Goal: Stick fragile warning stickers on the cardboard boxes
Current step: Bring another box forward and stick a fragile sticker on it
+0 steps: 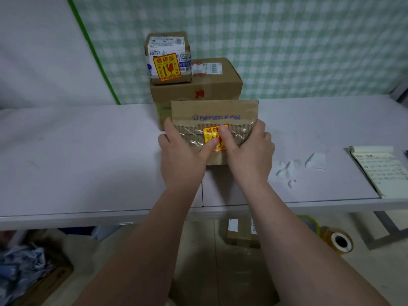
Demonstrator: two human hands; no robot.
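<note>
You've got the cardboard box (214, 109) propped mid-table (88, 151), left hand (181, 155) and right hand (249, 149) wrapped round its sides to brace it while both thumbs press the fragile sticker (208, 131) flat, likely sealing it down.

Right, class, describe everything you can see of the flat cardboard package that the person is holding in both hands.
The flat cardboard package is brown, with blue printed lettering near its top. Below that a torn strip bares the corrugated ribs, crossed by wrinkled clear tape. A yellow-and-red sticker sits mid-face. Its face is turned to the camera, over the white table, before the stacked boxes. The left hand and right hand grip its sides, both thumbs pressing the sticker.
</note>
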